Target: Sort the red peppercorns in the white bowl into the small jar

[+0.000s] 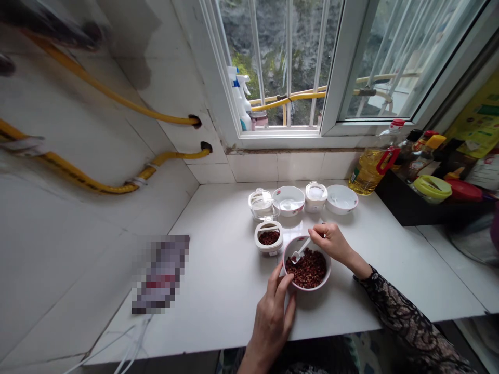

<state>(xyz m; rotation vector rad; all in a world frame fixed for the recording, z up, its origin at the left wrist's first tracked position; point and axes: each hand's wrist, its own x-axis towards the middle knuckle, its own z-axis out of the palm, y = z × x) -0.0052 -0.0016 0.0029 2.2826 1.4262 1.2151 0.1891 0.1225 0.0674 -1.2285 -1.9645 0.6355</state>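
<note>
A white bowl (328, 271) with a pink rim holds many small dark red dried pieces (310, 269). My left hand (272, 311) grips the bowl's left side, with fingertips on its rim. Between the closed fingers of my right hand (331, 241) is the handle of a small white spoon (297, 256), whose scoop rests over the dark red pieces inside the bowl. Just to the upper left stands an open white container (268, 246) with similar dark red pieces in it.
Along the back are a clear-lidded jar (260, 203), a white bowl (289, 201), another lidded container (315, 197) and a second bowl (342, 199). An oil bottle (366, 169) and a black tray (405, 200) of condiments stand right. A blurred item (161, 275) lies left.
</note>
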